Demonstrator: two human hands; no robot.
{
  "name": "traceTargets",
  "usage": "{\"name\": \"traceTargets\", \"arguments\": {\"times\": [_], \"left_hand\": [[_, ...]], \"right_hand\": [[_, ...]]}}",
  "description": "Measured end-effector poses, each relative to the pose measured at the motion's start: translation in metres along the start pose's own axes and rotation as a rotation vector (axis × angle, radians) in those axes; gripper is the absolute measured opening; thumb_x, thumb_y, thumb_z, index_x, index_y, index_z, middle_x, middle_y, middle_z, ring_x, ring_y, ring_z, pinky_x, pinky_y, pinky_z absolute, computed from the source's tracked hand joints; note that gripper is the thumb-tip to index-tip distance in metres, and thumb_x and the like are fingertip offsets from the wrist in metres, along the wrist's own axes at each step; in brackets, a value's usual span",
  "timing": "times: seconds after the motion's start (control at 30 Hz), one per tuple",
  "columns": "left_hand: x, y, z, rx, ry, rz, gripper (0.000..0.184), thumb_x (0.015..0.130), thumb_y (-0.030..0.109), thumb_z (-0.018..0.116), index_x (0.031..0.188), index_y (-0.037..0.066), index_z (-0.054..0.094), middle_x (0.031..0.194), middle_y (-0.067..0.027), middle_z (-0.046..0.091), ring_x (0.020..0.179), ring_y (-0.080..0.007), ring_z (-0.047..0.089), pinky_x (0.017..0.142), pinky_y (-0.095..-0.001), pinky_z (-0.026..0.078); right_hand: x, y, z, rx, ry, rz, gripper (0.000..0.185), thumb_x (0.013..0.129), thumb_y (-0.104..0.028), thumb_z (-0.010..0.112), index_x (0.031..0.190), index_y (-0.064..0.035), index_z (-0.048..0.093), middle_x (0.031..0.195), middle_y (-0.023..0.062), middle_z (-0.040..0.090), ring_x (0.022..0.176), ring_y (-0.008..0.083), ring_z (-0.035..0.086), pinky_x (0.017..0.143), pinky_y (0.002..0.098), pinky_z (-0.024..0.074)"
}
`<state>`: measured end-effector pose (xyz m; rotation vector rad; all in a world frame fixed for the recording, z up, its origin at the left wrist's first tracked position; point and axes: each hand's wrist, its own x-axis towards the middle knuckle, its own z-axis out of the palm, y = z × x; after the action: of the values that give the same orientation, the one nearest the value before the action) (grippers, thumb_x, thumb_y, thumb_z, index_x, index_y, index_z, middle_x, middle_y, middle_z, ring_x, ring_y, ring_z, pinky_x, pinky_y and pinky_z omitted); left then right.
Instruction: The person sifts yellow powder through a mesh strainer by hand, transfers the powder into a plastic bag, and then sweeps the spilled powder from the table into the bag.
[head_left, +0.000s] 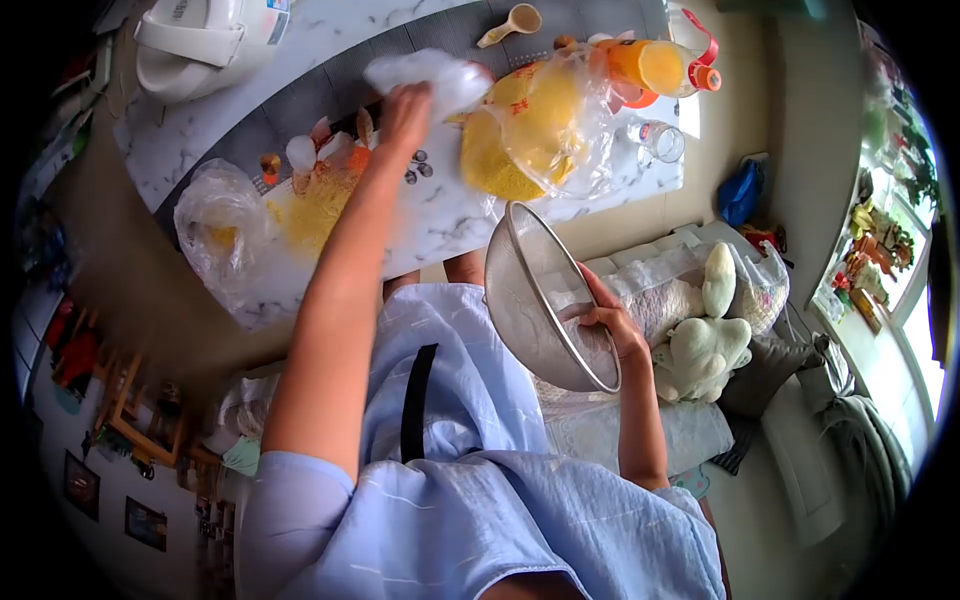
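My right hand (612, 318) grips the rim of a round metal mesh sieve (530, 290), which is tilted on its side in front of my body. Over the table, my left hand (406, 112) is closed on a white crumpled sheet or bag (435, 80); motion blurs both, and cloth or plastic I cannot tell. Right of it lies a clear plastic bag of yellow powder (520, 130). A small heap of yellow grains (318, 205) lies below my left hand, by orange and pale scraps. Another clear plastic bag (220, 225) rests at the near left edge.
On the marble-patterned table (420, 225) are a wooden scoop (522, 18), a bottle of orange drink (650, 68), a glass jar (660, 141) and a white appliance (205, 45). A couch (640, 430) with a plush toy (700, 355) stands to the right.
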<state>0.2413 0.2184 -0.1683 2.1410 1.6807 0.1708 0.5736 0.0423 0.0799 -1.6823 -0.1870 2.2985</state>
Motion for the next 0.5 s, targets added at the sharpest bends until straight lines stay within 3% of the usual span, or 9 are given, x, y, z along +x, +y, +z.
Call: {"name": "traceTargets", "arguments": {"times": [0.1, 0.13, 0.27, 0.37, 0.4, 0.43, 0.5], "left_hand": [[-0.086, -0.07, -0.016, 0.159, -0.198, -0.165, 0.022, 0.083, 0.003, 0.052, 0.103, -0.001, 0.059, 0.108, -0.0141, 0.059, 0.106, -0.03, 0.053, 0.095, -0.0377, 0.043], [-0.114, -0.086, -0.021, 0.058, -0.137, -0.259, 0.023, 0.083, 0.004, 0.052, 0.104, 0.0, 0.059, 0.109, -0.0139, 0.058, 0.108, -0.0293, 0.052, 0.096, -0.0377, 0.042], [-0.19, -0.147, -0.015, 0.089, -0.188, -0.23, 0.028, 0.079, 0.005, 0.058, 0.106, 0.001, 0.059, 0.11, -0.0162, 0.056, 0.106, -0.0329, 0.051, 0.094, -0.0424, 0.042], [-0.207, -0.135, -0.037, -0.014, -0.235, -0.302, 0.039, 0.074, 0.005, 0.065, 0.112, 0.0, 0.056, 0.114, -0.0177, 0.055, 0.108, -0.0367, 0.05, 0.096, -0.0455, 0.041], [-0.209, -0.127, -0.047, -0.013, -0.156, -0.256, 0.039, 0.074, 0.003, 0.064, 0.112, 0.001, 0.056, 0.113, -0.0159, 0.055, 0.108, -0.0352, 0.051, 0.094, -0.045, 0.042], [-0.21, -0.117, -0.058, -0.011, -0.077, -0.209, 0.039, 0.074, 0.001, 0.063, 0.113, 0.002, 0.057, 0.112, -0.0141, 0.055, 0.108, -0.0338, 0.051, 0.092, -0.0444, 0.043], [-0.204, -0.084, -0.096, -0.037, 0.003, -0.215, 0.041, 0.074, 0.002, 0.064, 0.115, 0.002, 0.055, 0.113, -0.0142, 0.055, 0.109, -0.0344, 0.051, 0.092, -0.0446, 0.042]], "right_hand": [[0.012, 0.002, 0.018, 0.002, -0.044, 0.001, 0.087, 0.064, 0.004, 0.045, 0.148, -0.0055, 0.024, 0.13, 0.0121, 0.052, 0.096, 0.0211, 0.063, 0.077, 0.0218, 0.0457], [0.019, 0.0, 0.028, -0.007, -0.04, -0.004, 0.086, 0.065, 0.004, 0.045, 0.149, -0.0059, 0.024, 0.129, 0.0114, 0.052, 0.096, 0.02, 0.063, 0.078, 0.0216, 0.0455], [0.055, -0.005, 0.055, -0.038, -0.025, -0.037, 0.084, 0.069, 0.004, 0.044, 0.149, -0.0098, 0.024, 0.125, 0.0112, 0.054, 0.096, 0.0175, 0.061, 0.078, 0.022, 0.0459], [0.08, -0.027, 0.095, -0.003, -0.005, -0.095, 0.085, 0.072, 0.005, 0.043, 0.151, -0.0129, 0.017, 0.119, 0.0194, 0.058, 0.099, 0.0186, 0.061, 0.079, 0.0253, 0.0473], [0.092, -0.03, 0.105, 0.027, 0.002, -0.121, 0.085, 0.073, 0.005, 0.043, 0.151, -0.0134, 0.015, 0.117, 0.0215, 0.059, 0.1, 0.0198, 0.061, 0.081, 0.0272, 0.0478], [0.111, -0.029, 0.109, -0.02, -0.057, -0.149, 0.085, 0.075, 0.006, 0.041, 0.151, -0.0148, 0.009, 0.113, 0.0211, 0.061, 0.094, 0.0223, 0.063, 0.077, 0.0268, 0.0499], [0.149, -0.021, 0.142, 0.129, 0.094, -0.412, 0.083, 0.076, 0.007, 0.041, 0.148, -0.0149, 0.006, 0.107, 0.0201, 0.063, 0.076, 0.021, 0.065, 0.065, 0.0266, 0.0533]]}}
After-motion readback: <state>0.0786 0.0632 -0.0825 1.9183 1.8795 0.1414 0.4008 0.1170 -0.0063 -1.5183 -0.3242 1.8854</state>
